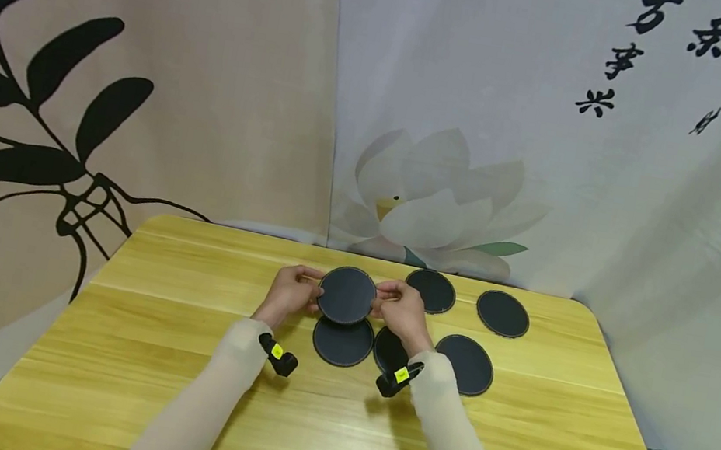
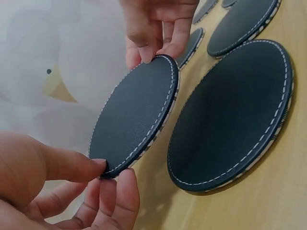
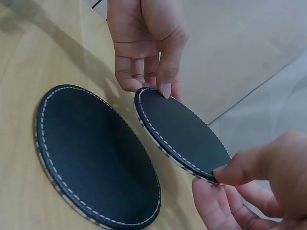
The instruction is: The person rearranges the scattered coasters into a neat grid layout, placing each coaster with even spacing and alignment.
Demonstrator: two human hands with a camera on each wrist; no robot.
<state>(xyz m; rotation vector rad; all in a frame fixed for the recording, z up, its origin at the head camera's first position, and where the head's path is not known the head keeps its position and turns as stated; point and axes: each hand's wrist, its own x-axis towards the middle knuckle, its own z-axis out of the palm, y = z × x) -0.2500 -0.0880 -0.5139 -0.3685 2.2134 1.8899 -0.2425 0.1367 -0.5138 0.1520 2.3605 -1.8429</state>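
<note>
A round black coaster (image 1: 347,295) with pale stitching round its edge is held up above the table between both hands. My left hand (image 1: 290,294) pinches its left edge, thumb on top and fingers beneath. On the opposite edge my right hand (image 1: 404,314) pinches it the same way. In the left wrist view the held coaster (image 2: 136,112) tilts and stands apart from the tabletop. Just nearer to me, a second coaster (image 1: 342,343) lies flat on the wood. Another coaster (image 1: 388,351) is partly hidden under my right wrist.
More black coasters lie to the right: one at the back (image 1: 432,291), one at the back right (image 1: 503,314) and one (image 1: 466,364) beside the right forearm. The wooden table (image 1: 170,352) meets a printed cloth backdrop (image 1: 249,81) behind. Small black cameras sit on both wrists.
</note>
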